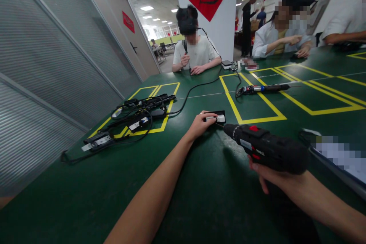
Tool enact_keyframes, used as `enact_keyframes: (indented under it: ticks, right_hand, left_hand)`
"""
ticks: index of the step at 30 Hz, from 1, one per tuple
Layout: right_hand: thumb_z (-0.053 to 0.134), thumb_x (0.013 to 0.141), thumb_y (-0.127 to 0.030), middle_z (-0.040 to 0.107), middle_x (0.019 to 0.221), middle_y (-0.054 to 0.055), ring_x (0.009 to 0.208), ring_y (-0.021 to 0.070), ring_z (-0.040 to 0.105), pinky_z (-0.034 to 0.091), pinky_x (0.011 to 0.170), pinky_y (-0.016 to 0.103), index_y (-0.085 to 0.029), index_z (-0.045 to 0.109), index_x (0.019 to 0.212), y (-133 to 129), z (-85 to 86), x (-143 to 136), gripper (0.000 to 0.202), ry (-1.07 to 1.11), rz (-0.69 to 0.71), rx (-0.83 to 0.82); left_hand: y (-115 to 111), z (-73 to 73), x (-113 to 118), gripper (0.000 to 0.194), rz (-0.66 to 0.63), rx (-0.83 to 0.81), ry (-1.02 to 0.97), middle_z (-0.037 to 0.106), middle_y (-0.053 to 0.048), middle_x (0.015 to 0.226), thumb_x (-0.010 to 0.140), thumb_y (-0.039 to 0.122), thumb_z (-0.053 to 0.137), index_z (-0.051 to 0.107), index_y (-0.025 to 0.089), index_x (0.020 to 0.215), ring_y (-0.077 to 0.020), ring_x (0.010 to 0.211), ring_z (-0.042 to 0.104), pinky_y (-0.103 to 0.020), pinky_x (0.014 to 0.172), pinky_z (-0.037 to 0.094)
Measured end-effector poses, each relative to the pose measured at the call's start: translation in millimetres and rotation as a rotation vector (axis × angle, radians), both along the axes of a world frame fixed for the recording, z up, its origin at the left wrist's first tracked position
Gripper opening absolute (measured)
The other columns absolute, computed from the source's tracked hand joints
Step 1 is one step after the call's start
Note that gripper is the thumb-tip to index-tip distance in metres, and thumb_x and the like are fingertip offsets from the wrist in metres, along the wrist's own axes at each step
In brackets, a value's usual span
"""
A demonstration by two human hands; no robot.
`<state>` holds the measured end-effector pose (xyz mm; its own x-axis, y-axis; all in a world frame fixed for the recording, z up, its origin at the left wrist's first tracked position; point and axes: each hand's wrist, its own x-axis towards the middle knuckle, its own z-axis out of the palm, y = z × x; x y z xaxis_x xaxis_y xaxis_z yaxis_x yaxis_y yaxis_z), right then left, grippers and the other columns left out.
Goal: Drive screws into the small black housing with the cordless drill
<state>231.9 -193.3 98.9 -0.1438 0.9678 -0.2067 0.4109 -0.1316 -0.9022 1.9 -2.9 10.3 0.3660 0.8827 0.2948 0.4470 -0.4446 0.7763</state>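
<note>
The left hand [202,124] lies on a small black box [222,113] with a whitish strip on its face, its fingers over the box's left part; whether they pinch it or only press on it, I cannot tell. The box sits flat on the dark green counter [200,198], ahead of the person and near the middle of the view. The right hand [267,175] is closed around the handle of a black power drill [267,148] with red parts, held above the counter with its nose pointing left. The drill's thin bit [219,125] reaches to the near edge of the box, close to the left fingertips; whether it touches is too small to tell. To the left, a heap of black cables and devices [137,112], some with white labels, lies across yellow tape outlines [171,103]. Beyond the box to the right, a slim tool [265,88] with a silver and blue section rests across another tape outline. A dark-edged tray-like object [337,162], partly blurred, is at the right, beside the drill. Across the counter, one person [196,49] in a white top holds an upright dark tool [185,47], and another person [281,42] works farther right.
</note>
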Motion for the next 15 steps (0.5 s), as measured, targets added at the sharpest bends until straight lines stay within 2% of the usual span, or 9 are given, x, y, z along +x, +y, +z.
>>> enact_keyframes:
  ticks: [7,15]
  right_hand:
    - [0.055,0.080,-0.035,0.064,0.055,-0.001,0.050,0.0177,0.062,0.050,0.050,0.029,-0.024,0.069,0.085,0.6,-2.0,0.5,0.019,0.021,0.007,0.008]
    - [0.054,0.082,-0.037,0.065,0.064,0.001,0.058,0.0191,0.063,0.050,0.058,0.032,-0.023,0.069,0.085,1.9,-2.2,3.2,0.021,-0.009,0.033,0.004]
  left_hand:
    - [-0.8,2.4,0.9,0.031,-0.004,0.000,0.001,0.058,-0.006,0.106,0.080,0.037,0.056,0.067,0.019,0.103,-0.0165,0.097,0.055,-0.030,0.090,0.042]
    - [-0.4,3.4,0.1,0.032,-0.011,0.007,0.023,0.059,-0.007,0.105,0.078,0.036,0.060,0.067,0.019,0.104,-0.0176,0.098,0.054,-0.031,0.089,0.042]
